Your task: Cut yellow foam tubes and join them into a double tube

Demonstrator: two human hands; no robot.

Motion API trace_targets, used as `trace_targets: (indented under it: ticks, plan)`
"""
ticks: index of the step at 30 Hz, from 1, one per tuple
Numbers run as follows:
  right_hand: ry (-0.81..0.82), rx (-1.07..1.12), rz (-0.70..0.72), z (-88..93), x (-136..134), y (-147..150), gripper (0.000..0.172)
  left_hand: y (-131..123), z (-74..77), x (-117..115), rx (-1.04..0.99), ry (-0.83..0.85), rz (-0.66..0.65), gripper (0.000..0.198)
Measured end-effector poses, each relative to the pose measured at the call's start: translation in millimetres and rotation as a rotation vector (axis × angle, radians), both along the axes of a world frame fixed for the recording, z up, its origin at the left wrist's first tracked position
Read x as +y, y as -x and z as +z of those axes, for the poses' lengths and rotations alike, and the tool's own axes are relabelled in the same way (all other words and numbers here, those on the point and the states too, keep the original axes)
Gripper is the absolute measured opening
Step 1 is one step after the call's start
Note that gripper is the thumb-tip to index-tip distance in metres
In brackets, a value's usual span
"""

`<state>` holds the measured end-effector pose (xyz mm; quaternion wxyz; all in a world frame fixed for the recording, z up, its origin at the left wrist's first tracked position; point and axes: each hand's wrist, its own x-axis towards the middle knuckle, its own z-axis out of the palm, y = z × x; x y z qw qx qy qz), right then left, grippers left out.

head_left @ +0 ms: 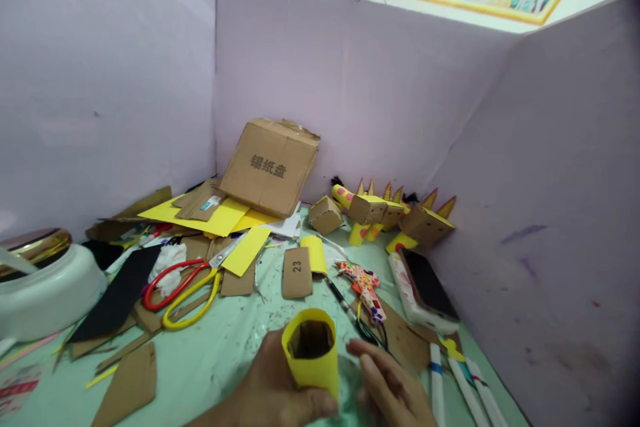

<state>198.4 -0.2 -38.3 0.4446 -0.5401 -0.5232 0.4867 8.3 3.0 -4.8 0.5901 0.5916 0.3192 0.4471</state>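
My left hand (270,377) is closed around a short tube (317,367) of brown cardboard wrapped in yellow paper. The tube stands upright, its open, hollow top facing me. Just to its right is my right hand (393,387), fingers stretched out and apart from the tube, with nothing seen in it. Beyond the tube lie a small cardboard piece (297,273) marked 23 and a curled yellow paper piece (315,253). A black-and-white pen (341,297) and a patterned glue gun (364,290) lie ahead of the right hand.
Red-and-yellow scissors (193,307) lie at left among cardboard scraps and yellow paper (245,252). A flat cardboard box (273,167) leans on the back wall. Cardboard figures with spikes (425,223) stand at back right. A phone (429,283) and white markers (463,380) are at right.
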Motion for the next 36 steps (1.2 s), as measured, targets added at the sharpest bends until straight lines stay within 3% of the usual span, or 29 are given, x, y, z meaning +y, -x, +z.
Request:
trace_targets:
  ticks: [2, 5, 8, 11, 14, 18, 22, 26, 32, 36]
  plan:
    - [-0.124, 0.027, -0.013, 9.0, -4, 5, 0.056, 0, 5.5, -2, 0.020, 0.048, -0.018, 0.017]
    - [-0.116, 0.172, 0.197, 27.2, -10, 23, 0.082, -3, 18.1, -6, 0.075, 0.144, -0.150, 0.023]
    - [0.020, 0.234, 0.399, 43.4, -13, 37, 0.067, -5, 28.4, -10, 0.149, 0.145, -0.235, 0.028]
    - [0.041, 0.284, 0.389, 48.8, -11, 41, 0.046, -6, 25.4, -9, 0.138, 0.128, -0.181, 0.027]
    - [0.005, 0.352, 0.244, 41.9, -7, 41, 0.043, -5, 11.7, -7, 0.144, 0.053, -0.070, 0.031]
    - [0.017, 0.375, 0.103, 29.3, -4, 40, 0.040, -4, -1.1, -8, 0.343, -0.046, 0.032, 0.027]
    - [-0.005, 0.353, 0.162, 23.7, -5, 35, 0.044, -5, 0.2, -11, 0.364, 0.006, -0.002, 0.038]
    - [0.015, 0.349, 0.162, 14.3, -5, 32, 0.036, -8, 2.7, -11, 0.381, 0.052, -0.030, 0.039]
    - [0.113, 0.535, 0.106, 3.1, -1, 37, 0.035, -7, -1.4, -7, 0.777, -0.087, 0.209, 0.037]
    - [0.183, 0.545, 0.186, 4.5, -2, 36, 0.037, -11, -1.0, -8, 0.679, 0.001, 0.173, 0.038]
